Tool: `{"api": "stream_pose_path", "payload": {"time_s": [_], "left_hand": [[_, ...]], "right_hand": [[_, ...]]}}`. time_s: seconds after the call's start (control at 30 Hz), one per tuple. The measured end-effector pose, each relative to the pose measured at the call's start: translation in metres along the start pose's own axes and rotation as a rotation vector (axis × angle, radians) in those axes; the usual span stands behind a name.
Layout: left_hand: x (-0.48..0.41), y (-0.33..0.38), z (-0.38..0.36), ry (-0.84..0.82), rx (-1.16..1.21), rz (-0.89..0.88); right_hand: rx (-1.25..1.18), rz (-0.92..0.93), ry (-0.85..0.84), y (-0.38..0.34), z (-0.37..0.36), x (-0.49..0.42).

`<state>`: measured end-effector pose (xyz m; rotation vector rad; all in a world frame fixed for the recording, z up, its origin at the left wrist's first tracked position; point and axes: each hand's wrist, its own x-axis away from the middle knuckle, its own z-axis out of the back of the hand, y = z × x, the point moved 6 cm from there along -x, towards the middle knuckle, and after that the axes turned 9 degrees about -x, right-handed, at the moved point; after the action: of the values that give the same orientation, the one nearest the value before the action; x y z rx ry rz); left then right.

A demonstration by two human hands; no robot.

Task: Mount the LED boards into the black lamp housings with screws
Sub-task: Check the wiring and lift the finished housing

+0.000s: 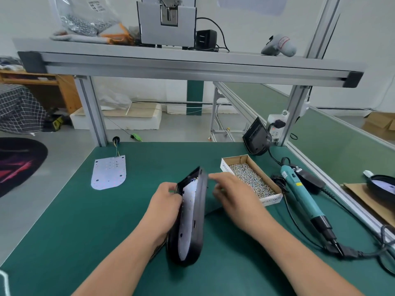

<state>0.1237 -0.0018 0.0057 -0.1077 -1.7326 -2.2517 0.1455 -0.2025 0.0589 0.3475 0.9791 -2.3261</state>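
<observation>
left hand point(165, 201): grips the left rim of the black lamp housing point(198, 210), fingers curled round it.
right hand point(230, 193): just beside the housing's top, blurry; cannot tell if it pinches anything.
lamp housing: tipped on its side on the green tabletop point(85, 231), 1 white led board point(187, 214) inside.
screw box point(234, 160): near, on the right.
</observation>
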Motion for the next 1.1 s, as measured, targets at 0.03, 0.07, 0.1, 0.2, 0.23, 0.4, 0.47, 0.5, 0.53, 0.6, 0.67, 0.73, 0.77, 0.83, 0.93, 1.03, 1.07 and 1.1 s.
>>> {"api": "stream_pose_path", "payload": {"time_s": [0.03, 0.07, 0.1, 0.2, 0.23, 0.4, 0.47, 0.5, 0.53, 0.6, 0.67, 0.73, 0.77, 0.83, 0.93, 1.03, 1.07, 1.1], "left_hand": [[-0.001, -0.002, -0.003, -0.022, 0.087, 0.026], [-0.001, -0.003, -0.007, -0.050, 0.179, 0.048], [-0.001, -0.003, -0.009, -0.082, 0.266, 0.063], [-0.002, -0.001, -0.009, -0.156, 0.439, 0.109], [-0.003, -0.001, -0.008, -0.171, 0.479, 0.128], [0.001, 0.002, -0.010, -0.240, 0.615, 0.196], [0.004, 0.004, -0.010, -0.257, 0.627, 0.207], [0.005, 0.005, -0.009, -0.254, 0.650, 0.214], [0.004, 0.005, -0.007, -0.240, 0.690, 0.223], [0.005, 0.006, -0.003, -0.212, 0.787, 0.248], [0.007, 0.008, -0.004, -0.225, 0.844, 0.256], [0.008, 0.009, -0.005, -0.204, 0.900, 0.260], [0.007, 0.008, -0.006, -0.180, 0.931, 0.265], [0.005, 0.007, -0.006, -0.143, 0.961, 0.256], [0.003, 0.008, -0.010, -0.162, 0.858, 0.189], [0.003, 0.010, -0.013, -0.187, 0.762, 0.123], [0.004, 0.010, -0.013, -0.194, 0.748, 0.116], [0.003, 0.010, -0.013, -0.197, 0.737, 0.114]], "right_hand": [[-0.020, 0.017, -0.079, -0.007, -0.012, -0.001], [-0.049, 0.027, -0.150, -0.012, -0.023, -0.001], [-0.082, 0.027, -0.206, -0.014, -0.032, -0.001], [-0.164, 0.002, -0.274, -0.014, -0.045, -0.001], [-0.194, -0.018, -0.266, -0.012, -0.046, -0.003], [-0.390, -0.099, -0.172, -0.007, -0.041, -0.015], [-0.401, -0.118, -0.154, -0.001, -0.036, -0.017], [-0.409, -0.129, -0.147, 0.002, -0.032, -0.017], [-0.434, -0.140, -0.148, 0.005, -0.029, -0.016], [-0.508, -0.145, -0.151, 0.005, -0.025, -0.016], [-0.540, -0.117, -0.105, 0.001, -0.021, -0.016], [-0.551, -0.088, -0.070, -0.004, -0.019, -0.017], [-0.542, -0.077, -0.063, -0.005, -0.019, -0.017], [-0.518, -0.052, -0.041, -0.008, -0.017, -0.016], [-0.549, -0.025, 0.074, -0.009, -0.009, -0.017], [-0.586, -0.038, 0.153, -0.004, -0.003, -0.018], [-0.609, -0.053, 0.164, -0.002, -0.003, -0.018], [-0.627, -0.064, 0.168, -0.001, -0.002, -0.018]]}}
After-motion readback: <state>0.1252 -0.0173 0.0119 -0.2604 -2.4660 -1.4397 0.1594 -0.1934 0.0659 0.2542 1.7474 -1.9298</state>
